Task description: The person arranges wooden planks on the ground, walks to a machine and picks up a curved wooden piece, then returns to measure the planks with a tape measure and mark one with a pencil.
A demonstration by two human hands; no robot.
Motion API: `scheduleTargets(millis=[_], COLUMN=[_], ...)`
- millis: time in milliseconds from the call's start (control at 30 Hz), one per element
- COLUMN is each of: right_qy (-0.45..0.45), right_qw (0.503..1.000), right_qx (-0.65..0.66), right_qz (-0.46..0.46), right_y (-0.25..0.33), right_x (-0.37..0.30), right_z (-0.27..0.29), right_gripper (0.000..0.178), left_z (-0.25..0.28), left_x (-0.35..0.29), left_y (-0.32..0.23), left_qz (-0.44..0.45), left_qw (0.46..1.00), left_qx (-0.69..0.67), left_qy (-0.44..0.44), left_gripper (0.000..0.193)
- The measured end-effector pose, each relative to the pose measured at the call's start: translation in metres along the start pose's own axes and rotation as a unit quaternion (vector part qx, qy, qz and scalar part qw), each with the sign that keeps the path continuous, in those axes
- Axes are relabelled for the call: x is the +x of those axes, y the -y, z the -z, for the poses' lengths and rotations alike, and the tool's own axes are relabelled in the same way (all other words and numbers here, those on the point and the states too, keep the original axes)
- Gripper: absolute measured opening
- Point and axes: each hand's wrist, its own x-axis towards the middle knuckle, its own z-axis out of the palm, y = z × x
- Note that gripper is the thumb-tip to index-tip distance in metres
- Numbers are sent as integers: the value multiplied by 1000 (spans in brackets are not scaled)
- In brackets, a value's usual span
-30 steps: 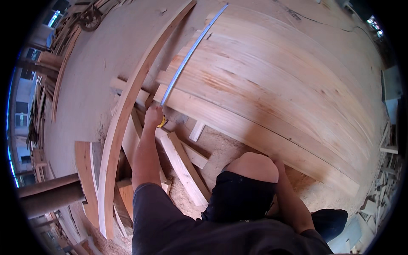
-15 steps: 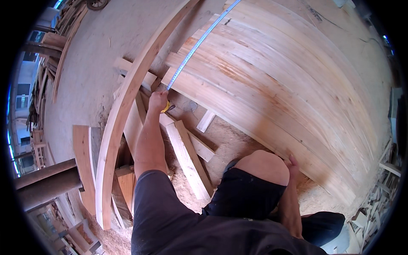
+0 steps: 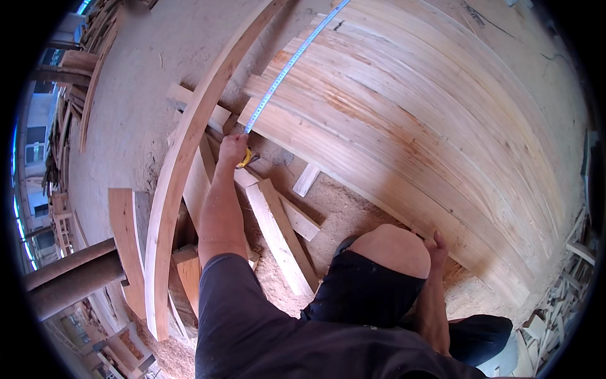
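Note:
My left hand is closed around a tape measure, whose yellow and dark case shows below the fingers. From that hand the pale blue tape blade stretches up and right across the ends of several boards to the far edge of the view. Those light wooden boards lie side by side on the floor as a wide panel. Beside my bent knee, my right hand rests close to the panel's near edge, a fingertip raised. It appears open and nothing shows in it; its other fingers are partly hidden.
A long curved-looking beam runs along my left. Short timber blocks lie between it and the panel, on sawdust. A dark round post juts in at the left. Wood scraps are heaped at the lower right.
My right hand has shifted slightly and more of it shows beside the knee. My left hand keeps its hold on the tape measure; the view has tilted a little.

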Motion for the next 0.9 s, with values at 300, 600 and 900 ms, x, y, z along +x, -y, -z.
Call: scheduleTargets(millis=[300, 600, 900], right_qy=[14, 4, 22], right_qw=[998, 998, 997], right_qx=[53, 59, 69], right_qz=[0, -4, -2], right_y=[-3, 3, -3], right_x=[-6, 1, -6], right_z=[-10, 6, -7], right_gripper=[72, 65, 72], left_z=[-1, -7, -4], left_x=[-13, -10, -13], left_y=[-15, -10, -14], left_qz=[-5, -5, 11], left_qw=[998, 997, 997], left_qx=[40, 47, 51], left_qy=[-41, -58, -54], left_gripper=[38, 36, 36])
